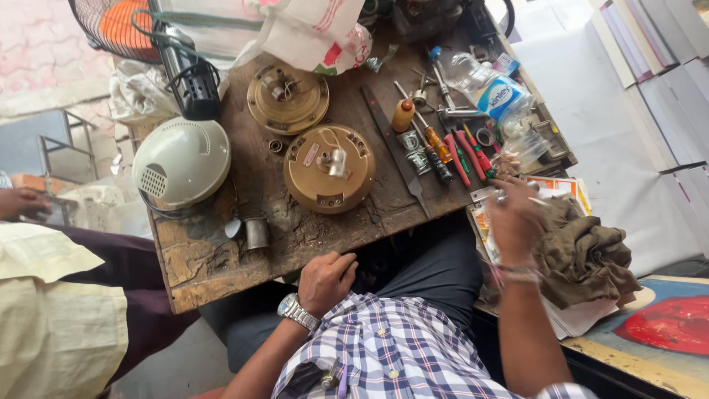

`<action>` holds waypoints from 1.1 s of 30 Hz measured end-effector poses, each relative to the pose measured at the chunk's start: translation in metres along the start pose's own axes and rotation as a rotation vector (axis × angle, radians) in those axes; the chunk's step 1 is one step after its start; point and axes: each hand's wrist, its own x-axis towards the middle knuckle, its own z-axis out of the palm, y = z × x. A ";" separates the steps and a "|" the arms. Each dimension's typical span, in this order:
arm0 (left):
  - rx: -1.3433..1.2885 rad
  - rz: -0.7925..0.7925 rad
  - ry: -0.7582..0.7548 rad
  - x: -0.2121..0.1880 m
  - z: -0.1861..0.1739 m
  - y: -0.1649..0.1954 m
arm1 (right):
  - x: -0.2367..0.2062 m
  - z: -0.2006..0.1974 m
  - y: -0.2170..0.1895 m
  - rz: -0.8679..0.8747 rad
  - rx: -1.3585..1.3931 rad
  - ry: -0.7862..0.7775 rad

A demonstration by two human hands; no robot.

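Head view showed the right hand (515, 218) blurred, fingers pinched on something too small to tell, beside the screwdrivers (461, 157); the left hand (326, 281) rested curled, empty, at the bench (221, 258) edge. Steadier reaching would help, I judged.

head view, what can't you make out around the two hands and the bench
- Right hand, head view: motion blur hides what the fingers pinch.
- Left hand: curled at the bench edge; the palm faces away, so any contents are hidden.
- Tools: overlapping, too small to tell each kind.
- Fan: cut off by the top edge.
- Rag: covers the papers beneath.
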 end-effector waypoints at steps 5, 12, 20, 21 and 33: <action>-0.035 -0.003 -0.067 -0.123 -0.232 -0.103 | -0.141 -0.115 -0.208 0.279 -0.675 0.187; -0.168 0.117 -0.246 -0.106 -0.292 -0.158 | -0.127 -0.091 -0.305 0.342 -0.457 0.010; -1.525 -0.619 -0.339 -0.149 -0.580 -0.173 | -0.137 -0.175 -0.715 -0.010 0.243 -0.006; -1.752 -0.648 -0.353 -0.142 -0.592 -0.173 | -0.132 -0.153 -0.770 0.018 0.703 -0.154; -0.675 -0.211 0.170 -0.089 -0.766 -0.257 | -0.155 -0.154 -0.806 0.046 0.937 -0.692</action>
